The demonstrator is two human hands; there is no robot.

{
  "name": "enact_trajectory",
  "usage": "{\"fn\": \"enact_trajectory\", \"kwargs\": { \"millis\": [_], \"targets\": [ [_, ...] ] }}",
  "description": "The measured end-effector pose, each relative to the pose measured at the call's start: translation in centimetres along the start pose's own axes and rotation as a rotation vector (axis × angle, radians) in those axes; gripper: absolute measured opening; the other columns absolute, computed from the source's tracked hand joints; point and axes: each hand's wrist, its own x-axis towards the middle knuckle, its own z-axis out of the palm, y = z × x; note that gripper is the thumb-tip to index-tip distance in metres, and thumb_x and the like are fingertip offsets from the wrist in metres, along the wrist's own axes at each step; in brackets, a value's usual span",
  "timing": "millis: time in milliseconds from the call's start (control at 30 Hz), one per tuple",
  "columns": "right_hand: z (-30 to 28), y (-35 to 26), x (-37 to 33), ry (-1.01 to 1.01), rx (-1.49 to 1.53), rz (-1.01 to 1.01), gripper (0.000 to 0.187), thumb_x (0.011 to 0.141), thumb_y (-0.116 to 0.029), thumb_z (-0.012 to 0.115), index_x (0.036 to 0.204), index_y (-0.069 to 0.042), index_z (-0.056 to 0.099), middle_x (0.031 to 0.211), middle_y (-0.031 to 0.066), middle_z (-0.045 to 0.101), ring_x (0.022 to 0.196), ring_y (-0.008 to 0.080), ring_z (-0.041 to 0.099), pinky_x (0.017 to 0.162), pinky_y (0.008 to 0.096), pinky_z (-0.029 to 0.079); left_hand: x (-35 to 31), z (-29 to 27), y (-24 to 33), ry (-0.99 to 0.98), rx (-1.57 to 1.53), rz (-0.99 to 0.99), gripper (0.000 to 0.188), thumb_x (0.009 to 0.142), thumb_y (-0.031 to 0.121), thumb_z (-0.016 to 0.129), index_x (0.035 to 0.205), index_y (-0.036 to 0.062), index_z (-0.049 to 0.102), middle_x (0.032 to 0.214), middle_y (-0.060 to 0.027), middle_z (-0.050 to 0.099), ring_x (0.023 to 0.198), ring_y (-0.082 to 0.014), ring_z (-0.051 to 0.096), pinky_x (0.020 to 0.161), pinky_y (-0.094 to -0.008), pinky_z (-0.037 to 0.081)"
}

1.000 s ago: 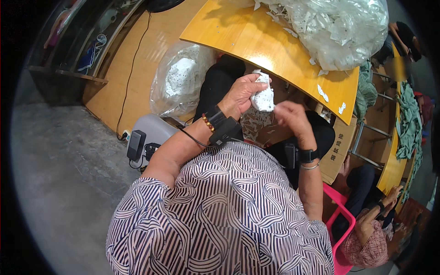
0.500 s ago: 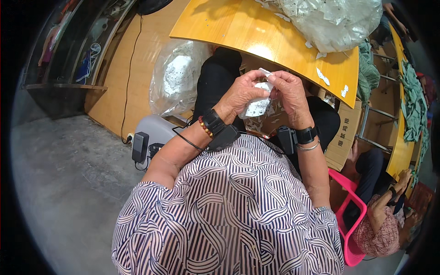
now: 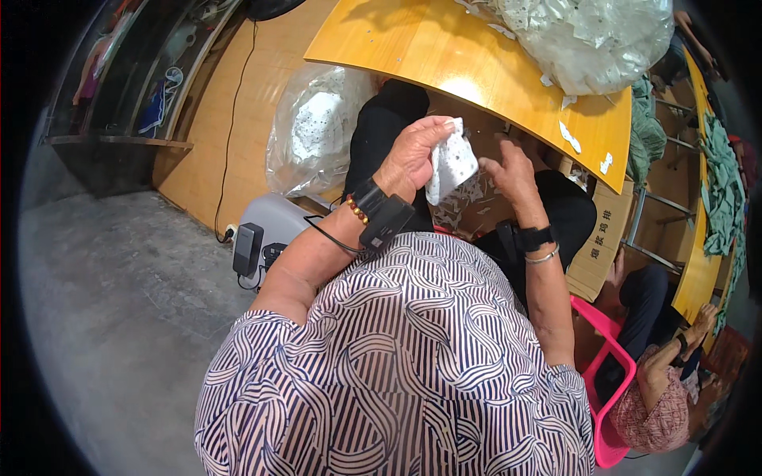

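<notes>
While the left hand (image 3: pixel 413 155) pinches a small white dotted fabric piece (image 3: pixel 451 163) by its top edge, the right hand (image 3: pixel 509 170) hangs just beside it, fingers loosely spread and holding nothing. Looks super light and floppy to me, so grabbing an edge or corner seems best. Off to the left hand's side sits a clear plastic bag (image 3: pixel 317 131) stuffed with similar white pieces; another big bag (image 3: pixel 587 40) rests on the yellow table (image 3: pixel 444 55) beyond both hands.

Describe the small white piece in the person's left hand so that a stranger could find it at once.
Start at the yellow table and drop below its near edge to the left hand. The white cloth piece is pinched there. Unlike the big bagged heaps nearby, it is small, folded, dotted with tiny holes and held up.
</notes>
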Motion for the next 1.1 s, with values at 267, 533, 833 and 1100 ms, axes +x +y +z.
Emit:
{"fn": "enact_trajectory", "kwargs": {
  "millis": [267,533,833,1100],
  "targets": [
    [-2.2,-2.6,0.4,-0.315,1.249,0.113,0.030,0.078,-0.023,0.063,0.097,0.000,0.060,0.086,0.0016,0.059,0.079,0.0087,0.053,0.072,0.0225,0.042,0.5,-0.5,-0.2,0.019,-0.029,-0.002,0.017,0.080,0.002,0.057,0.097,-0.0022,0.055,0.091,-0.0119,0.061,0.083,-0.0195,0.061,0.079,-0.0316,0.049],
    [-2.5,-0.5,2.3,-0.254,1.705,0.201,0.011,0.080,-0.010,0.060,0.087,-0.002,0.058,0.084,0.0041,0.062,0.074,0.0112,0.058,0.072,0.0253,0.046,-0.5,-0.3,0.6,-0.032,0.119,-0.181,0.033,0.074,-0.003,0.059,0.107,-0.0035,0.053,0.103,-0.0117,0.059,0.095,-0.0209,0.058,0.088,-0.0351,0.044],
    [-3.7,-0.5,3.2,-0.317,1.682,0.210,0.014,0.080,-0.011,0.060,0.090,-0.002,0.058,0.083,0.0049,0.062,0.073,0.0119,0.059,0.070,0.0254,0.048,-1.4,1.5,0.7,-0.184,0.025,-0.254,0.034,0.076,0.005,0.063,0.108,-0.0012,0.052,0.100,-0.0092,0.060,0.090,-0.0192,0.060,0.080,-0.0371,0.049],
    [-3.6,-2.3,4.3,-0.359,1.567,0.212,0.015,0.079,-0.008,0.061,0.093,-0.002,0.058,0.078,0.0019,0.061,0.067,0.0100,0.058,0.063,0.0222,0.047,-1.5,0.8,0.3,-0.179,-0.018,-0.208,0.038,0.075,-0.001,0.059,0.112,-0.0025,0.050,0.108,-0.0117,0.058,0.098,-0.0215,0.058,0.089,-0.0348,0.045]
  ]
}}
